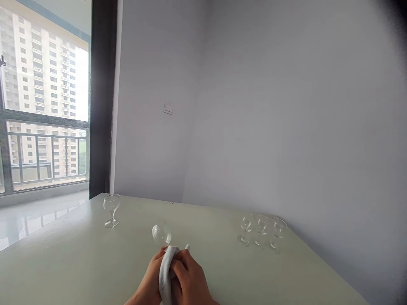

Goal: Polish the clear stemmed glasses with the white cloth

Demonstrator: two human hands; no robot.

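A clear stemmed wine glass (161, 234) is held above the table, its bowl pointing away from me; its stem and foot are hidden by my fingers and a cloth. Closed around its lower end is my left hand (151, 274). My right hand (191, 273) grips the white cloth (165, 271) with bent fingers, close against the left. Part of the cloth drapes down between both hands, and a small corner of it sticks up above the right fingers.
The pale green table (95, 262) reaches to the grey wall (254, 106). One stemmed glass (111, 209) stands upright at the far left. Three more, a left glass (245, 228), a middle glass (261, 228) and a right glass (277, 233), stand grouped at the right.
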